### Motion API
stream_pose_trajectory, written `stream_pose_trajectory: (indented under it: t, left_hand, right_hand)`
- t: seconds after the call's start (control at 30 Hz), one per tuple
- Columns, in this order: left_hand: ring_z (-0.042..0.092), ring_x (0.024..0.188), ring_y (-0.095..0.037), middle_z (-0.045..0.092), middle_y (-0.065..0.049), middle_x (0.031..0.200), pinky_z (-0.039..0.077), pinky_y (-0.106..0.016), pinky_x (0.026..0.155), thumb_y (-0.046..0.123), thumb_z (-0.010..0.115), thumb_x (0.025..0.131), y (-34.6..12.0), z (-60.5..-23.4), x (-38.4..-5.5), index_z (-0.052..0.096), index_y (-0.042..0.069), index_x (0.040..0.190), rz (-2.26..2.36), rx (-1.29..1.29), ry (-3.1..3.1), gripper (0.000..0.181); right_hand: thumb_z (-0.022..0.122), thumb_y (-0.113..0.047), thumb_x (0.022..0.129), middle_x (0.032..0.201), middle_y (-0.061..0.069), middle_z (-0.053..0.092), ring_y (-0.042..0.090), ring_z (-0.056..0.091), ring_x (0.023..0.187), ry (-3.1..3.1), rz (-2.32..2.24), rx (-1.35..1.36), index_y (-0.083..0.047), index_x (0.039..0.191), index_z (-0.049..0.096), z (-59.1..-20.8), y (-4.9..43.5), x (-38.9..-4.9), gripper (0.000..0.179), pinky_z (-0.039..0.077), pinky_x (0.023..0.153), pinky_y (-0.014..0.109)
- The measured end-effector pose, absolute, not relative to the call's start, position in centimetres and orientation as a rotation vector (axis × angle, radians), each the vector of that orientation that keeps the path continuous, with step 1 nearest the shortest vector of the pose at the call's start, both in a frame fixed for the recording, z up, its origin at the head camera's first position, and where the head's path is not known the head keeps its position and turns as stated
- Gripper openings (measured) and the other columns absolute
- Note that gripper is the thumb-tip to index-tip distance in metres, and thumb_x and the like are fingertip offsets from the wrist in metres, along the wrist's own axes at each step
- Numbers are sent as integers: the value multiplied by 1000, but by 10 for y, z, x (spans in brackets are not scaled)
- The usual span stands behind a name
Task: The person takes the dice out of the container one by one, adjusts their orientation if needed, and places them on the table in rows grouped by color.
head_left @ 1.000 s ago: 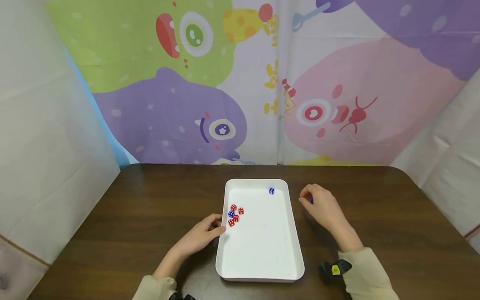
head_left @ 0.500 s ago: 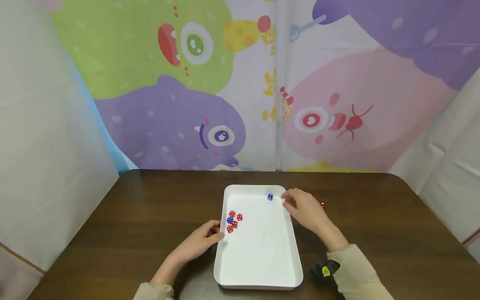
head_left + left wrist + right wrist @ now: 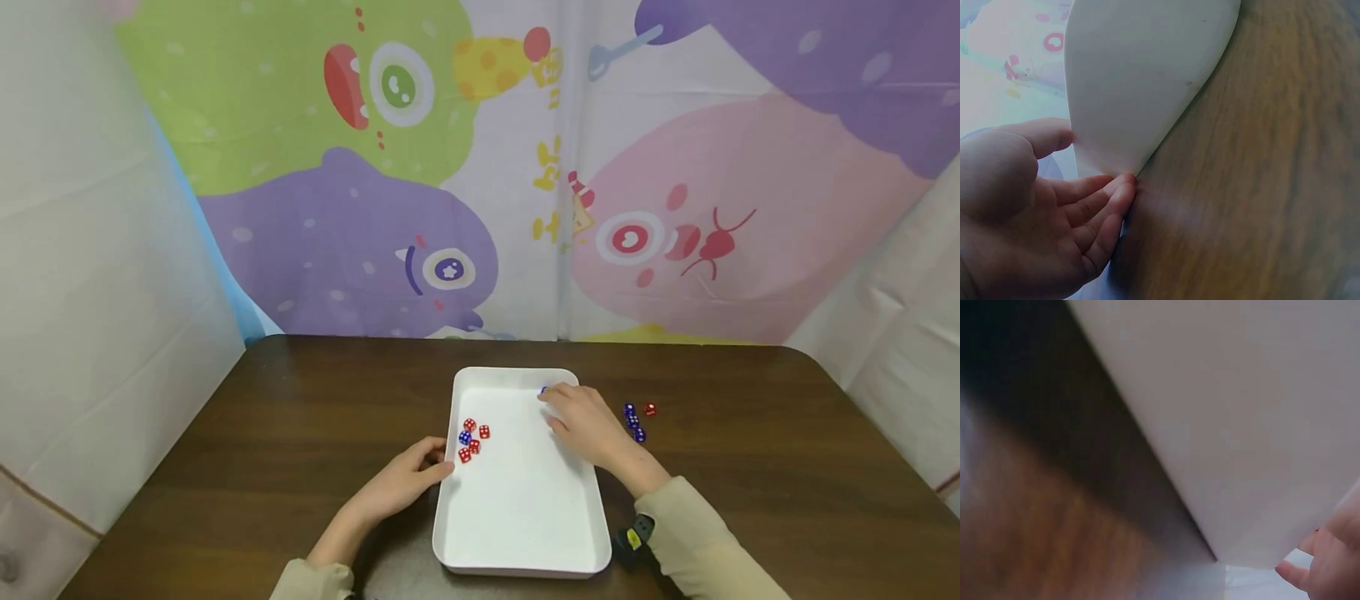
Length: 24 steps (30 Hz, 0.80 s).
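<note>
A shallow white tray point(image 3: 525, 500) stands on the dark wooden table. At its left side, my left hand point(image 3: 405, 477) holds the wall, the thumb at the rim and the fingers bent against the outside, as the left wrist view shows. My right hand point(image 3: 588, 423) reaches over the right rim into the far right part, thumb apart from the fingers. A blue die point(image 3: 544, 389) peeks out right at its fingertips, mostly hidden. Near the left wall inside lie several red dice point(image 3: 464, 455) around another blue die point(image 3: 465, 437).
On the table point(image 3: 750, 467) to the right of the tray, blue dice point(image 3: 633, 422) form a short row, with one red die point(image 3: 650, 409) beside them. A cartoon-printed curtain point(image 3: 420, 250) hangs behind the far table edge.
My right hand has moved left, away from the blue dice on the table, over the tray's rim to the blue die inside. The row of dice is now uncovered. My left hand stays at the tray.
</note>
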<state>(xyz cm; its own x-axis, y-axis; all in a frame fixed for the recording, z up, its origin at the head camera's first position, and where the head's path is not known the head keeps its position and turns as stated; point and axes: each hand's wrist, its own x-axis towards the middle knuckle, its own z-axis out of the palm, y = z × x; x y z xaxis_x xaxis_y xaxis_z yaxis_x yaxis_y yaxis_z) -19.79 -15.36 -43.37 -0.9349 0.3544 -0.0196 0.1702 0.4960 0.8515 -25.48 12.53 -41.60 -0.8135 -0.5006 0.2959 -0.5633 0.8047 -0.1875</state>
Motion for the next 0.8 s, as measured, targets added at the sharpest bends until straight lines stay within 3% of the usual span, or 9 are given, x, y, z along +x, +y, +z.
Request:
stream_pose_trajectory:
  t: [0.43,0.8]
  left_hand:
    - [51,84,-15,56,-8,97,41,-27,72,25,55,90,-154,-433,-197,50,-2,117,1410,451,2542,38]
    - [50,84,-15,56,-8,97,41,-27,71,22,55,90,-155,-430,-196,50,-2,117,1410,454,2559,36]
  right_hand:
    - [58,-18,88,130,14,48,29,41,124,-2893,236,766,-3,127,49,-424,125,-271,43,23,102,55]
    - [57,-15,88,124,13,52,28,45,119,-2886,201,752,-5,121,56,-425,120,-272,34,25,101,56]
